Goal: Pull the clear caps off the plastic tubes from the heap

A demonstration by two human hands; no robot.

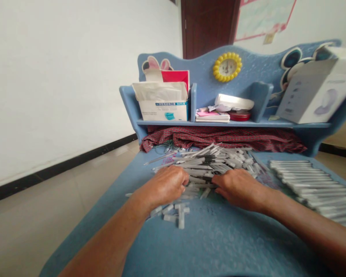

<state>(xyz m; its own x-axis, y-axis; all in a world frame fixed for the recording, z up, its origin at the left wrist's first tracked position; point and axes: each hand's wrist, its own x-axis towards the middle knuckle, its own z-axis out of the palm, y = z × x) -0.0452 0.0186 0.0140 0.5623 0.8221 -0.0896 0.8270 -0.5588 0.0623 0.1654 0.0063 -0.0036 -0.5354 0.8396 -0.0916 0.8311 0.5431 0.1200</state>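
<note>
A pile of pen parts (202,163) lies on the blue desk, mostly pale, thin tubes with some dark pieces among them. At its near left edge is my left hand (170,184), fingers curled closed; what they hold is hidden. My right hand (237,188) is over the pile's near right side, thumb and fingers pinched together. A thin dark piece shows by its fingertips, but I cannot tell whether it is gripped. Small clear pen caps (178,215) are scattered just below my left hand. Right of my right hand, pens (314,184) lie side by side in a long row.
Behind the pile, a red checked cloth (219,138) is bunched under the desk's shelf (167,123). The shelf carries a mask box (164,105), papers (212,117), a red round tin (239,116) and a large white box (308,92). A yellow clock (227,67) is on the backboard.
</note>
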